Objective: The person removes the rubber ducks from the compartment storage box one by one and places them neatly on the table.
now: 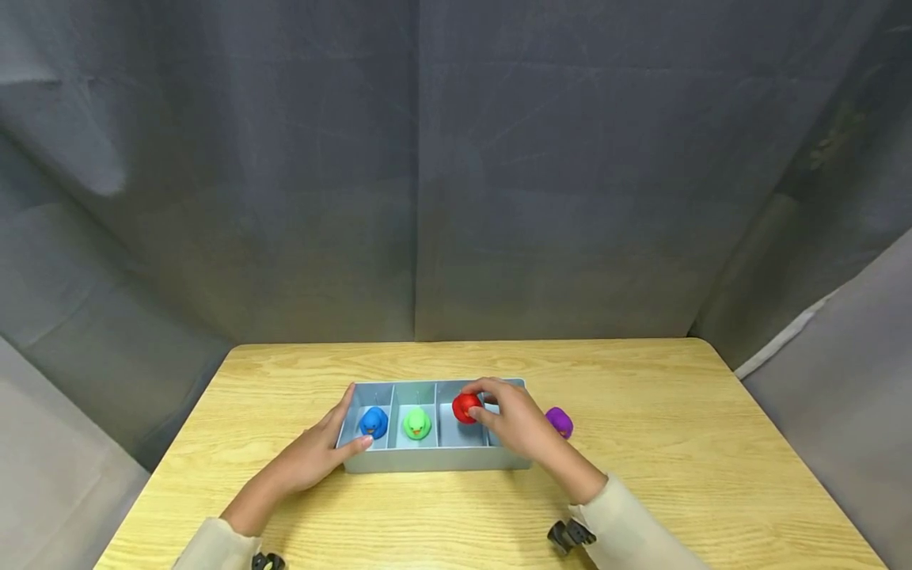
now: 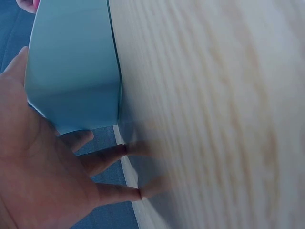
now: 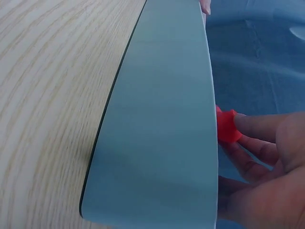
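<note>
A grey-blue divided box [image 1: 438, 461] stands on the table with its compartments in a row. A blue toy duck [image 1: 374, 423] sits in the leftmost compartment and a green toy duck [image 1: 416, 423] in the one beside it. My left hand [image 1: 313, 455] rests against the box's left end, thumb over the front rim; its fingers look straight and spread in the left wrist view. Between thumb and fingers my right hand [image 1: 516, 419] pinches a red toy duck [image 1: 466, 408] at the third compartment. That hand partly hides the rightmost compartment.
Just right of the box, a purple toy duck [image 1: 560, 422] lies on the wooden table [image 1: 677, 443], partly behind my right wrist. Grey curtains [image 1: 556, 198] hang at the table's back and sides.
</note>
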The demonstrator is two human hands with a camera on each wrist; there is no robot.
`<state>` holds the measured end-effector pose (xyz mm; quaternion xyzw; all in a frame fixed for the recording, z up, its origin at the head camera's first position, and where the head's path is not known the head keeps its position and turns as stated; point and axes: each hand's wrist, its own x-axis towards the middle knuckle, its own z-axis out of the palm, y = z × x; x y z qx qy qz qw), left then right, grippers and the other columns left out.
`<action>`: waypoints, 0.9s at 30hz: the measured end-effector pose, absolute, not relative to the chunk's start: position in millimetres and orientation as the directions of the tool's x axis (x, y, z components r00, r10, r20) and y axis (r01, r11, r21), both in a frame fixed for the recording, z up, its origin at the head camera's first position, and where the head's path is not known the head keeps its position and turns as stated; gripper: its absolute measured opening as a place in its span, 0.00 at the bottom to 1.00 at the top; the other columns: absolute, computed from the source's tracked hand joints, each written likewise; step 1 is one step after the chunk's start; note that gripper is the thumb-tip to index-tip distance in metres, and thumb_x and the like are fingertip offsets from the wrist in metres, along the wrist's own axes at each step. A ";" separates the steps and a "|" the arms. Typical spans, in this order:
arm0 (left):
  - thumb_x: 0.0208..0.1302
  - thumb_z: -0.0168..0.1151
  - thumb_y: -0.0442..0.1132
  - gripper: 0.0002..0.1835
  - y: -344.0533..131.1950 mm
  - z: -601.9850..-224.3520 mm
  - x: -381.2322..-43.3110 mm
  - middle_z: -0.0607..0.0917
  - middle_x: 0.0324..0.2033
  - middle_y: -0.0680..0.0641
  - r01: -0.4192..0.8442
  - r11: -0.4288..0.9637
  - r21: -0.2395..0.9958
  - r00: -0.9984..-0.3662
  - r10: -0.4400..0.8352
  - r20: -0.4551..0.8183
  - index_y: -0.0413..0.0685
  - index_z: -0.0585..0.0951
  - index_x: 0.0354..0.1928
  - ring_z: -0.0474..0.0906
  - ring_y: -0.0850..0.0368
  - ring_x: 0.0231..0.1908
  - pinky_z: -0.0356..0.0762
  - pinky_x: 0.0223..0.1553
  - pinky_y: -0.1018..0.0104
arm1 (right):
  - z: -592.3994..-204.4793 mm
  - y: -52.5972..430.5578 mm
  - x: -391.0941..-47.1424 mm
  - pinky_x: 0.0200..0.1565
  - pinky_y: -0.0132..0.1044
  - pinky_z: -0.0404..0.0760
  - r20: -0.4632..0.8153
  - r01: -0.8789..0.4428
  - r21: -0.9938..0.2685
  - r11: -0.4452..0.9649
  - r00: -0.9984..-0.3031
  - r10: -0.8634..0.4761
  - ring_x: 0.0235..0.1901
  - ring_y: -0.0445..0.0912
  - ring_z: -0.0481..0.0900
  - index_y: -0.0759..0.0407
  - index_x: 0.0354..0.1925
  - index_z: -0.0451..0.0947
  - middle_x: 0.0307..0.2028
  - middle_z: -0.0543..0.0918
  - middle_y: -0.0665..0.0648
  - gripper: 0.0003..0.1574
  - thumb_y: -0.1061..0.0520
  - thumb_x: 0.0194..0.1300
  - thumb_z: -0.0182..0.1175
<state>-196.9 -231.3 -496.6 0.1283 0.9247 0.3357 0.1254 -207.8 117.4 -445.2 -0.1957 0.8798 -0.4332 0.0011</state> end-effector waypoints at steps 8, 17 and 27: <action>0.75 0.52 0.66 0.50 -231.9 -494.9 -198.1 0.45 0.82 0.41 0.149 0.744 0.651 -0.937 0.317 -0.149 0.73 0.30 0.82 0.49 0.30 0.77 0.54 0.70 0.26 | -439.7 122.2 -207.6 0.52 0.49 0.86 0.191 -0.361 -0.771 0.524 -0.917 -0.350 0.52 0.63 0.86 0.59 0.53 0.83 0.52 0.85 0.58 0.17 0.68 0.67 0.67; 0.75 0.52 0.66 0.50 -232.6 -494.4 -196.4 0.46 0.82 0.40 0.149 0.748 0.647 -0.937 0.316 -0.149 0.73 0.30 0.82 0.50 0.29 0.77 0.54 0.69 0.25 | -437.0 128.4 -206.3 0.47 0.43 0.88 0.173 -0.336 -0.793 0.508 -0.924 -0.341 0.49 0.60 0.87 0.59 0.55 0.82 0.52 0.84 0.58 0.18 0.68 0.67 0.67; 0.75 0.52 0.67 0.49 -234.6 -494.3 -195.4 0.46 0.82 0.40 0.153 0.749 0.644 -0.939 0.314 -0.142 0.74 0.30 0.81 0.51 0.28 0.76 0.55 0.68 0.24 | -438.8 136.5 -207.3 0.51 0.45 0.86 0.219 -0.391 -0.753 0.529 -0.907 -0.359 0.49 0.56 0.87 0.63 0.59 0.81 0.52 0.84 0.58 0.21 0.67 0.68 0.66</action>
